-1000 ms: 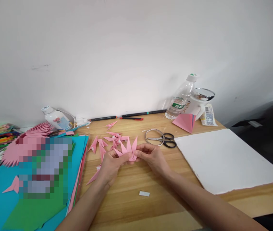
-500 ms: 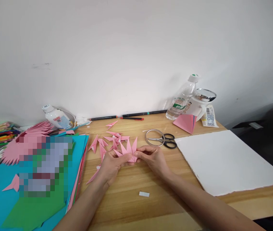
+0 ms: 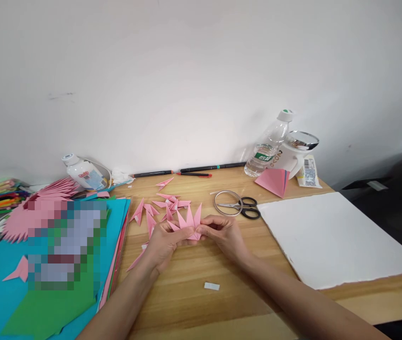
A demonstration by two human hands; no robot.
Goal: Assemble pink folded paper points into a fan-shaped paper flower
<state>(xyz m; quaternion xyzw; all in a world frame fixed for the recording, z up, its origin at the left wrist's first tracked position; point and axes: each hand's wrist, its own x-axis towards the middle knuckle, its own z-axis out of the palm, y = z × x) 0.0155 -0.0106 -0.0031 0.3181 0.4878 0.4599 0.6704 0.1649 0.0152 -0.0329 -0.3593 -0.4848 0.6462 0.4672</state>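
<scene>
Both my hands meet over the middle of the wooden desk (image 3: pixel 194 302). Between them they pinch a small pink folded paper piece (image 3: pixel 189 221) with several pointed tips standing up. My left hand (image 3: pixel 163 242) grips its left side with curled fingers. My right hand (image 3: pixel 222 232) grips its right side, fingers closed on the fold. Just beyond the hands lie several loose pink paper points (image 3: pixel 158 208) on the desk.
Scissors (image 3: pixel 245 207) and a metal ring (image 3: pixel 226 202) lie right of the hands, then a white board (image 3: pixel 328 236). A bottle (image 3: pixel 266 146), a white mug (image 3: pixel 293 153) and pens (image 3: pixel 201 169) line the wall. Coloured paper sheets (image 3: pixel 45 288) and a glue bottle (image 3: pixel 82 172) are at left. A white scrap (image 3: pixel 211 286) lies near me.
My right hand's fingers have closed in slightly on the pink piece. Otherwise the hands and the desk look the same.
</scene>
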